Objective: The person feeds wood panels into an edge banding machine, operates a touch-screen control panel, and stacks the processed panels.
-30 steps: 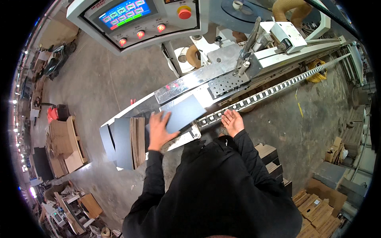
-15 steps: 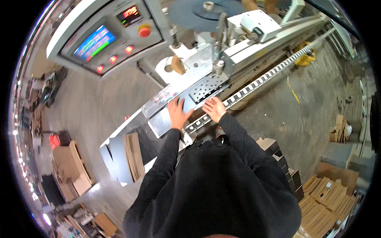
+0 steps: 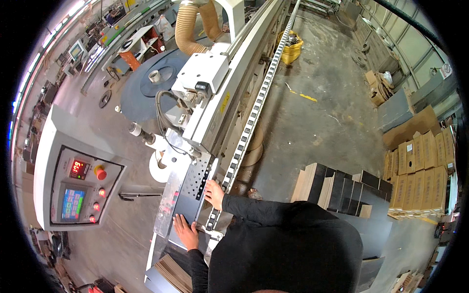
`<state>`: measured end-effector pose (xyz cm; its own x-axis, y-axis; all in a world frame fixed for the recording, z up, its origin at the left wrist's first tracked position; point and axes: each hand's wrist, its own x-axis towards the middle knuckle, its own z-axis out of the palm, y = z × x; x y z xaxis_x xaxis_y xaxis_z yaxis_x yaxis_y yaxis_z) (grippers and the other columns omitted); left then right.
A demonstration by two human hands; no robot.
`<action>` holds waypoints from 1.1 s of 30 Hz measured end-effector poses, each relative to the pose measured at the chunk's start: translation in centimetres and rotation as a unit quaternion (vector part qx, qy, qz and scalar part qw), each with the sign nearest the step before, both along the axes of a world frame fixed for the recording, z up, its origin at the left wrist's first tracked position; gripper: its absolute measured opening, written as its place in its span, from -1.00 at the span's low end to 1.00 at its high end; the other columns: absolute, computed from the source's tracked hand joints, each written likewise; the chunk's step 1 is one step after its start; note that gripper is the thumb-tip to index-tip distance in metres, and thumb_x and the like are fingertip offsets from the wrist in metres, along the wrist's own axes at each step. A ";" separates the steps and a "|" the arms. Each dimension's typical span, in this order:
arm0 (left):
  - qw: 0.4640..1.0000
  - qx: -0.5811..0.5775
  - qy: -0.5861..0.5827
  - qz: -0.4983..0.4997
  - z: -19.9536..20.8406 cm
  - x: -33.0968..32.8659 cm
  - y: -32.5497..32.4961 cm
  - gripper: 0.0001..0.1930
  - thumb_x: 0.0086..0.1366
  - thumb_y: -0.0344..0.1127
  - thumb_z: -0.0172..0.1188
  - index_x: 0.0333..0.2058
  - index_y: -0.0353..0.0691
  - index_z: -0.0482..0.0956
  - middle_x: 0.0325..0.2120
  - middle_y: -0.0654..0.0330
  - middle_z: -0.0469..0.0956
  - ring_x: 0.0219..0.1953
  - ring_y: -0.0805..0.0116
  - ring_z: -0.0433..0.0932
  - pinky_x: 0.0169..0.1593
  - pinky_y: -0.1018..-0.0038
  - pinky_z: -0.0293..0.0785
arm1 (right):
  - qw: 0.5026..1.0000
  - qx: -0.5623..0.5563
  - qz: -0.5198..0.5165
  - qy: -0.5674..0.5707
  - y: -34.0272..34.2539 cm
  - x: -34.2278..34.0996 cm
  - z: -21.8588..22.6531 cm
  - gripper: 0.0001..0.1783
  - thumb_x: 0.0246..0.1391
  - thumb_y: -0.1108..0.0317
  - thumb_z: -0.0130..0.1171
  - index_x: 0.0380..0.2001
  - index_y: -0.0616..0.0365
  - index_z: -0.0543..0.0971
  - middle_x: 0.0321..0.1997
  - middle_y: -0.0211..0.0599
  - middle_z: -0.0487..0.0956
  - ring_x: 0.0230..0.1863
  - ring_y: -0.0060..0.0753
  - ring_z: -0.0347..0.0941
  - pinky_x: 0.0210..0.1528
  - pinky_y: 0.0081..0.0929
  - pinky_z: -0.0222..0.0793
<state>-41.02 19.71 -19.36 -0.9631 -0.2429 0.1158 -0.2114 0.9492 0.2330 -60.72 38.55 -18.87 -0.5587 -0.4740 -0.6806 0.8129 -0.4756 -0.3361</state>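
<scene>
A flat grey board (image 3: 189, 207) lies on the bed of an edge-banding machine (image 3: 210, 73). My left hand (image 3: 186, 233) rests on the board's near part, fingers stretched out and lying flat. Farther along, my right hand (image 3: 214, 194) is at the board's right edge, its fingers extended and touching there without wrapping round it. Just beyond the board is a dark plate with round holes (image 3: 199, 175). To the right of my right hand runs a long rail of small rollers (image 3: 250, 122).
A control box (image 3: 80, 183) with a lit screen stands at the left. Cut boards (image 3: 173, 274) are stacked near my left forearm. More dark panels (image 3: 337, 188) are piled at my right, with brown cartons (image 3: 420, 171) behind. A large grey disc (image 3: 151, 88) lies beyond the machine.
My view has swung to the right, so the control box now sits lower left and more floor shows. Both hands stay at the board; the right one's fingers have come onto its edge.
</scene>
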 end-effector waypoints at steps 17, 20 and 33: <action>0.994 -0.048 -0.017 0.092 -1.3 -11.3 7.4 -0.13 0.43 0.09 0.24 0.41 -0.55 0.22 0.47 -0.28 0.19 0.54 -0.17 0.10 0.60 -0.11 -0.18 | 0.996 -0.036 -0.075 -0.029 5.7 -12.8 0.0 0.40 0.09 -0.47 0.07 0.63 0.29 -0.25 0.74 0.10 -0.28 0.73 0.02 -0.29 0.70 -0.14 -0.32; 0.991 -0.031 0.012 0.130 -1.7 -13.3 8.7 -0.03 0.39 0.20 0.27 0.36 -0.68 0.25 0.41 -0.42 0.22 0.53 -0.22 0.10 0.60 -0.12 -0.20 | 0.994 -0.039 -0.097 0.001 6.7 -13.9 1.9 0.39 0.09 -0.46 0.09 0.63 0.24 -0.27 0.75 0.06 -0.29 0.74 -0.03 -0.30 0.70 -0.14 -0.36; 0.982 -0.051 0.082 0.163 5.0 1.1 3.2 -0.63 0.45 -0.20 0.14 0.02 -0.39 0.64 0.02 -0.12 0.64 0.09 -0.22 0.51 0.28 -0.05 0.33 | 0.501 0.448 0.357 0.649 12.1 -8.8 -4.7 -0.26 0.27 -0.34 0.17 0.30 -0.08 0.56 0.27 -0.12 0.54 0.46 0.03 0.31 0.67 0.18 -0.24</action>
<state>-39.95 22.96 -14.35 -0.8022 -0.5145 0.3028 -0.4754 0.8573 0.1974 -69.55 50.67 -23.54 -0.7116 -0.6979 -0.0814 -0.5119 0.5942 -0.6203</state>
